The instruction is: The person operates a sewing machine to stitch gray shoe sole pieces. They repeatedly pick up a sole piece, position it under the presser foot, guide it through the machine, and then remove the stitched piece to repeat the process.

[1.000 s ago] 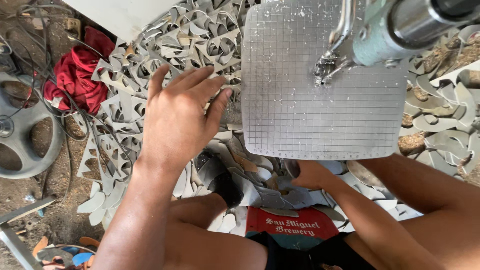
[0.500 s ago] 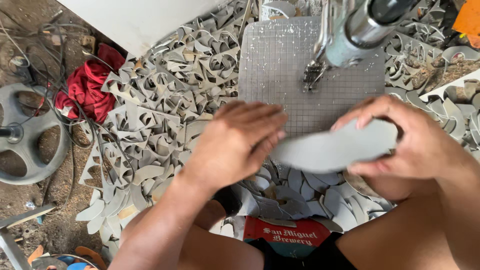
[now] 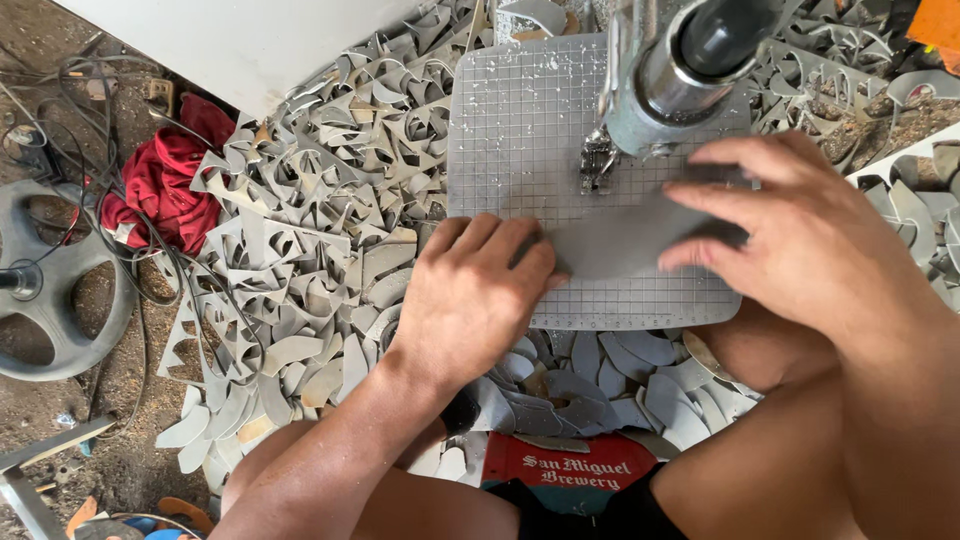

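Note:
A flat grey sole-shaped piece (image 3: pixel 625 240) lies on the gridded grey work plate (image 3: pixel 510 130) of a cutting machine, just below its needle-like blade (image 3: pixel 597 165). My left hand (image 3: pixel 478 300) presses down on the piece's left end at the plate's near edge. My right hand (image 3: pixel 800 235) lies flat over the piece's right end, fingers spread and pointing left. The machine's metal head (image 3: pixel 680 70) hangs over the plate above both hands.
A deep heap of grey offcuts (image 3: pixel 320 200) covers the floor left of the plate, and cut grey pieces (image 3: pixel 610 375) lie below it by my legs. A red cloth (image 3: pixel 165 185), cables and a grey wheel (image 3: pixel 55 285) lie at the left.
Both hands have brought the grey piece up from over the scraps onto the gridded plate under the blade. A second ago my left hand rested on the scraps alone.

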Tool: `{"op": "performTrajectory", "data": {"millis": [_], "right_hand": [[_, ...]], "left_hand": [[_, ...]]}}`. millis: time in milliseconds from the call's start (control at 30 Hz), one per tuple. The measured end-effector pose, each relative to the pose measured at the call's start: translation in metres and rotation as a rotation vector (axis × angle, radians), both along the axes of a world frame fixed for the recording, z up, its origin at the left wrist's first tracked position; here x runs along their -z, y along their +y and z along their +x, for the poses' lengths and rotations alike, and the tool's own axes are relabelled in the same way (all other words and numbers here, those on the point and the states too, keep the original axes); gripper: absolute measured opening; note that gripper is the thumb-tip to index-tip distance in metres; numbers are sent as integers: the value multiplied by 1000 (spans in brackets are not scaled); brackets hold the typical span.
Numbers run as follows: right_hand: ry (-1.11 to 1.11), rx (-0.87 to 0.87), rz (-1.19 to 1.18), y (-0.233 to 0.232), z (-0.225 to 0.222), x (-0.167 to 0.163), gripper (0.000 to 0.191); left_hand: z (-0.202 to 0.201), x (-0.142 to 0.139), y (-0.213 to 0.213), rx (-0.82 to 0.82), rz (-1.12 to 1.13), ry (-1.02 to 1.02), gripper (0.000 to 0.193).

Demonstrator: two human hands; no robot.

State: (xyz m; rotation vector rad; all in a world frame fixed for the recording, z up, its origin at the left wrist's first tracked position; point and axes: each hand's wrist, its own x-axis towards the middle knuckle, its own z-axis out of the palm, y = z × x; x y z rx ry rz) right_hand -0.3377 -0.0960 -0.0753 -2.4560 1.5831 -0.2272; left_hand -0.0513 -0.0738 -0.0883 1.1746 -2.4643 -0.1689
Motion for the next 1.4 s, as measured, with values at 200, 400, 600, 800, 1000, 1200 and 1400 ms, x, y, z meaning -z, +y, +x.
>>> {"op": "performTrajectory", "data": {"millis": [200, 400, 600, 800, 1000, 1200, 1400], "right_hand": [[-65, 30, 23, -13, -1, 1, 41], [-43, -57, -110, -20, -1, 7, 40], [-25, -51, -124, -18, 1, 7, 41], [22, -81, -183, -20, 4, 7, 37], [34, -36, -150, -18, 3, 8, 35], [39, -10, -116, -19, 1, 11, 36], [80, -38, -155, -19, 1, 15, 37]], "left_hand": [[-1, 1, -7, 4, -10, 76, 30], [-1, 5, -13, 20, -33, 95, 30], [-1, 7, -19, 36, -46, 99, 31], [0, 8, -21, 25, -52, 102, 31], [-1, 8, -23, 30, -65, 106, 31], [-3, 8, -24, 23, -70, 95, 30], [-3, 9, -25, 25, -60, 86, 29]]}}
